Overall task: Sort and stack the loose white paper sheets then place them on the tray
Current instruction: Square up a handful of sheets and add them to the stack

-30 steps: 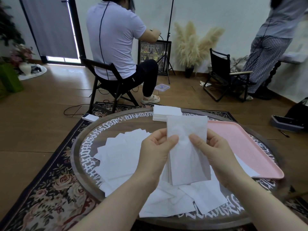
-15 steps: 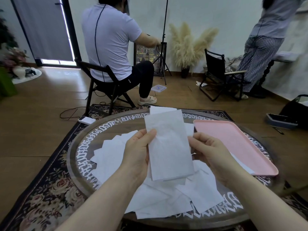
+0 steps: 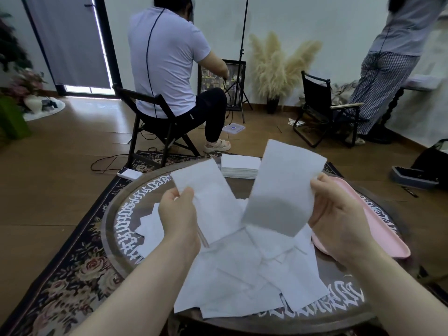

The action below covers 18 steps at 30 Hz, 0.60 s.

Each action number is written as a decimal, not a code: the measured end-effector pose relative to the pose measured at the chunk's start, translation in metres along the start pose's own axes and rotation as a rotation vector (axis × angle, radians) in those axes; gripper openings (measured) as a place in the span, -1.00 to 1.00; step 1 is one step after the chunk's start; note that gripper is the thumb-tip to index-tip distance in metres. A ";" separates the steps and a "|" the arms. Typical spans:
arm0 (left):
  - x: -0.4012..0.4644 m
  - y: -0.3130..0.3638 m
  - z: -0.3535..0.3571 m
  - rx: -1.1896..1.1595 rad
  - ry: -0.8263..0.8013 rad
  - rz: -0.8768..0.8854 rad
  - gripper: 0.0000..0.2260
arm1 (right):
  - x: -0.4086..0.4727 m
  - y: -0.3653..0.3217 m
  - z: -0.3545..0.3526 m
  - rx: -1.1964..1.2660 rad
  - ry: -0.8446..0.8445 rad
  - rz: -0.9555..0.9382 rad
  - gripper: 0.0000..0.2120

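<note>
My left hand [image 3: 179,214] grips a thin bundle of white sheets [image 3: 208,197] by its left edge, tilted left. My right hand [image 3: 337,212] pinches a single white sheet [image 3: 283,187] by its right edge, held upright beside the bundle and apart from it. Below both hands several loose white sheets [image 3: 244,275] lie scattered and overlapping on the round table [image 3: 114,229]. A neat stack of white sheets [image 3: 240,166] sits at the table's far edge. The pink tray [image 3: 378,229] lies on the right of the table, partly hidden behind my right hand.
A person sits on a black folding chair [image 3: 155,127] with their back to me just beyond the table. Another person [image 3: 388,64] stands at the far right beside a low black chair [image 3: 322,110]. A white phone [image 3: 129,173] and cables lie on the floor by the patterned rug [image 3: 68,275].
My right hand has taken hold of a separate sheet and lifted it to the right, while my left hand has swung the bundle to the left. The camera has shifted slightly.
</note>
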State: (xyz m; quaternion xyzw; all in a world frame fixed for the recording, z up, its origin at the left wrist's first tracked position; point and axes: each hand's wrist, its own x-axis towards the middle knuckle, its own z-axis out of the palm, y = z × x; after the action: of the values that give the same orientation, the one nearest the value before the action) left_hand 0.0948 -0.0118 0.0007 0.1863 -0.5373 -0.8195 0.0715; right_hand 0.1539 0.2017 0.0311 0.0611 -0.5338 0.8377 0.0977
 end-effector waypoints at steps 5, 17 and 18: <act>-0.022 -0.013 0.010 0.094 -0.228 -0.090 -0.90 | -0.001 0.021 0.006 -0.292 0.119 0.208 -0.81; -0.041 -0.017 0.018 0.135 -0.446 -0.012 -0.86 | -0.005 0.026 0.005 -0.381 0.128 0.150 -0.74; -0.041 -0.018 0.018 0.124 -0.456 -0.034 -0.85 | -0.004 0.026 0.004 -0.375 0.159 0.118 -0.76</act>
State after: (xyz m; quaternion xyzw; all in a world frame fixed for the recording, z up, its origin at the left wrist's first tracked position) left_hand 0.1274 0.0237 0.0001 0.0095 -0.5855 -0.8070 -0.0768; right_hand 0.1521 0.1866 0.0094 -0.0558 -0.6736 0.7302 0.0998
